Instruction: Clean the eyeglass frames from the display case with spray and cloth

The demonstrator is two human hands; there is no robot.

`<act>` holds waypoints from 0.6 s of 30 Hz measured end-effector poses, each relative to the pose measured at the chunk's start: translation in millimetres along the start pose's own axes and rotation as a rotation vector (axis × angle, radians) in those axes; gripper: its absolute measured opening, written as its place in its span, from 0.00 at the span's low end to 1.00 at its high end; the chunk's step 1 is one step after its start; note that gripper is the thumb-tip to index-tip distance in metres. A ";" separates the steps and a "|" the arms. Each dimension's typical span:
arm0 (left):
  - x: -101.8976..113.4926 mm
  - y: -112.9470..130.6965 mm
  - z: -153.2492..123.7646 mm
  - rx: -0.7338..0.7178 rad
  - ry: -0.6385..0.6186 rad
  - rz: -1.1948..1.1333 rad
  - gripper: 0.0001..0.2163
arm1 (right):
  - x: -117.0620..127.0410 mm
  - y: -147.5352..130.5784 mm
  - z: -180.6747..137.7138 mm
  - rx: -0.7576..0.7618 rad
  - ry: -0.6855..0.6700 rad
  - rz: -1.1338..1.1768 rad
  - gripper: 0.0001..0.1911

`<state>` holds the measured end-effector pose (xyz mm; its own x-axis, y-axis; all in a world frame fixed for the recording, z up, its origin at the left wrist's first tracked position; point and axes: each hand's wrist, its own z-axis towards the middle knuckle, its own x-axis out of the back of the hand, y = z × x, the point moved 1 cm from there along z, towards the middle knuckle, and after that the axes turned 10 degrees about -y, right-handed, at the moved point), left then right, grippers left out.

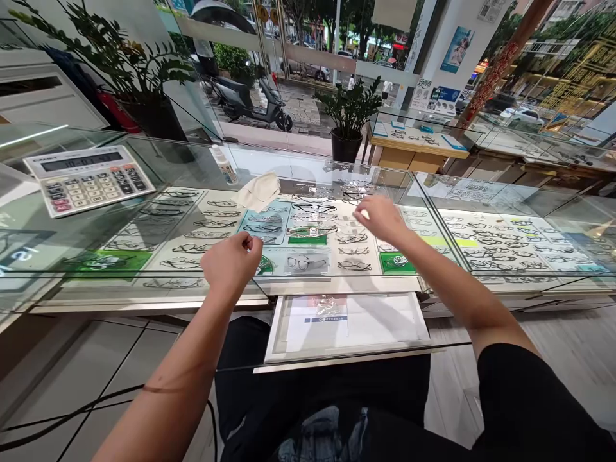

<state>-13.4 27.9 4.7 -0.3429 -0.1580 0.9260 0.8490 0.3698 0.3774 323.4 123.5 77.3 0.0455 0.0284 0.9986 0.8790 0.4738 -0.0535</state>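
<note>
Curls left hand (228, 262) and right hand (382, 219) nearly closed above counter (356, 284), hiding left fingertips; cannot tell if holding anything. Has glasses (304, 262) between, near front edge. Cannot read calculator display (81, 160) toward left edge.

**Black Shirt, Printed Front**

The person wears a black shirt (409, 423) with a plain short sleeve (520, 391) ending near the right elbow. A patchy blue-grey print (320, 437) marks its front. The trousers (245, 372) are dark, with a short pale streak (237, 428) on the left leg. The left hand (231, 263) and right hand (382, 219) are bare.
</note>
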 end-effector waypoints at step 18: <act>4.0 -1.7 -1.6 -0.039 0.005 -0.019 0.16 | -42.7 56.4 90.3 -0.122 -0.072 -0.216 0.24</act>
<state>-15.6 25.2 7.8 -0.3574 -0.1690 0.9185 0.8575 0.3304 0.3944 328.2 228.6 31.4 -0.1797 0.0027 0.9837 0.9154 0.3665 0.1662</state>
